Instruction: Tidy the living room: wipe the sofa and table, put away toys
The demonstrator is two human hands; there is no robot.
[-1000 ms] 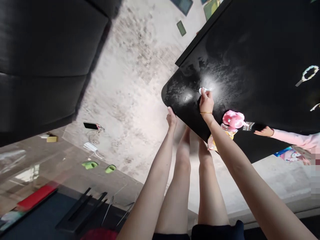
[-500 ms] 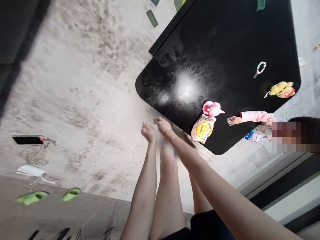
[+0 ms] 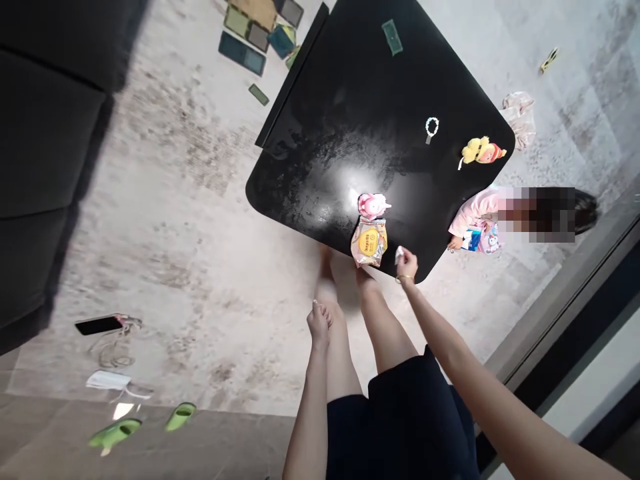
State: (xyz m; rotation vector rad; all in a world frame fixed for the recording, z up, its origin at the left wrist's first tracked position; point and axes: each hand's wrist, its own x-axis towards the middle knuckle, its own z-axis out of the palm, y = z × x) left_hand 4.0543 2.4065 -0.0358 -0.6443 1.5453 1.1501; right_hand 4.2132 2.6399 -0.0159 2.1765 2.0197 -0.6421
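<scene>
My right hand (image 3: pixel 407 265), with a gold bracelet at the wrist, is over the near corner of the black table (image 3: pixel 350 87). Its fingers are closed on a crumpled white tissue (image 3: pixel 399 254). My left hand (image 3: pixel 319 325) is curled closed above my legs, short of the table; whether its fingers hold anything small cannot be made out. Left of my right hand, a wipes packet (image 3: pixel 370 241) with a yellow lid lies at the table edge. Just beyond the packet is a pink toy (image 3: pixel 373 205).
A beaded bracelet (image 3: pixel 432 127), a yellow plush toy (image 3: pixel 483 151) and a green rectangular piece (image 3: pixel 393 37) lie on the table. Another person in a pink sleeve (image 3: pixel 475 212) is at its right side. Green slippers (image 3: pixel 181 417) and a phone (image 3: pixel 100 325) are on the floor.
My hands, close together before, are now apart. The right has moved right over the table corner with the tissue; the left has drawn back. The other person's hand has withdrawn toward the table edge.
</scene>
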